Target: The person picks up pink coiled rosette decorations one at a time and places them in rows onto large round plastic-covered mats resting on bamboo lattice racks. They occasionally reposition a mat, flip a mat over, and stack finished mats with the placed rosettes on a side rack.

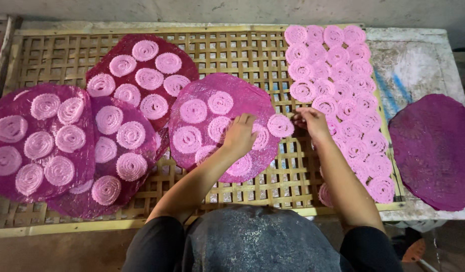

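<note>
1. Woven bamboo lattice tray [252, 55] spans the bench. At its 9 o'clock edge, three dark magenta round plastic sheets [41, 141] overlap, each loaded with pale pink spiral coils.
2. Centre: a fourth, brighter pink round sheet [220, 123] carrying spiral coils.
3. Left hand [239, 135] rests on this sheet at its 3 o'clock side, fingers bent down over a coil; whether it pinches one, cannot tell.
4. Single pink spiral coil [280, 126] lies at the sheet's 3 o'clock rim, between both hands.
5. Right hand [313, 122] curled, fingertips on the bare coil rows [338, 80]; grasp unclear.
6. Tray's 3 o'clock: empty purple disc [434, 151] on the stained tabletop [418, 65].
</note>
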`<state>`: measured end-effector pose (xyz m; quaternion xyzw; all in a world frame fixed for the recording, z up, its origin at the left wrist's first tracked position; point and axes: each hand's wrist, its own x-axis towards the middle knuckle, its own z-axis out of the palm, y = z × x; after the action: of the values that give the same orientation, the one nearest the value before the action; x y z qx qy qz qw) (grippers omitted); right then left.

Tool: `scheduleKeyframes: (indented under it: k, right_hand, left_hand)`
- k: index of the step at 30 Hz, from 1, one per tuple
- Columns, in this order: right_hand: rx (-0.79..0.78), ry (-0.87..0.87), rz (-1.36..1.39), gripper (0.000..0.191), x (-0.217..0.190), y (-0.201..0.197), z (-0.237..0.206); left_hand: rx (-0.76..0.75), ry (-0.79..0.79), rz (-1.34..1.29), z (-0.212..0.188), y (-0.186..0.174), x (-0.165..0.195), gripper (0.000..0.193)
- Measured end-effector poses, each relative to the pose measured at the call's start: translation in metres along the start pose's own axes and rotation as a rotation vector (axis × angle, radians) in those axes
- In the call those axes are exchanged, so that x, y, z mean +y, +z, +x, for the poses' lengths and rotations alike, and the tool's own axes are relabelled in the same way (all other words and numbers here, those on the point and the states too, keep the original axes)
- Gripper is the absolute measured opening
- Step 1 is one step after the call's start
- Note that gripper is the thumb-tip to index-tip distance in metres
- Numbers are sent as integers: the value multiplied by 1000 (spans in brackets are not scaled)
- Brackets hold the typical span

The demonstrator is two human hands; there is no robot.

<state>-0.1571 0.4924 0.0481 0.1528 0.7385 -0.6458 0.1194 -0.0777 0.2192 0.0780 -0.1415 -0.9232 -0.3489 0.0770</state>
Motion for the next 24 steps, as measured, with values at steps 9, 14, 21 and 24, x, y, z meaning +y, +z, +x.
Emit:
scheduleKeyframes:
  k: [9, 14, 21, 24]
  right_hand:
    - [-55, -566, -842, 26, 7, 27, -11]
    - [-82, -376, -601, 28, -4, 9, 4]
    - [113, -636, -715, 28, -26, -18, 22]
    - [303, -844, -976, 27, -29, -11, 8]
  left_hand:
    - [-200, -135, 184, 4, 22, -21, 40]
    - [-191, -58, 104, 10, 25, -27, 36]
    - [-212, -73, 175, 14, 24, -30, 38]
    - [-288, -108, 171, 17, 17, -23, 37]
